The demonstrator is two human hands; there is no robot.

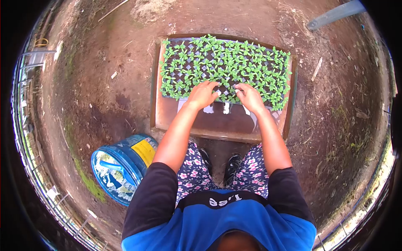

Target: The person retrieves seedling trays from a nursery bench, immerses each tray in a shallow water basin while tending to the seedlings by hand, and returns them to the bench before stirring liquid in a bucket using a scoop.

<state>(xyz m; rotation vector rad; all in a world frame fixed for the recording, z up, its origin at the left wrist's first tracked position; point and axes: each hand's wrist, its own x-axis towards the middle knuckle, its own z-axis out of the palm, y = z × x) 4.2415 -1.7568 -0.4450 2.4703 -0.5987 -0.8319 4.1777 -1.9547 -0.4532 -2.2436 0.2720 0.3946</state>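
Bright green leafy seedlings (226,67) fill a black gridded plastic tray (197,67) on a reddish-brown wooden board (226,123); nearby, a blue plastic bucket (123,167) bears a yellow label.

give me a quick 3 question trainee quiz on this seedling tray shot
1. True or false: both hands rest on the near edge of the seedling tray.
2. What lies on its side on the ground by the person's left arm? A) a watering can B) a blue bucket C) a spade
3. What does the seedling tray sit on?

Key
1. True: left hand and right hand touch the seedlings there.
2. B, the blue bucket.
3. A brown board on the bare soil.
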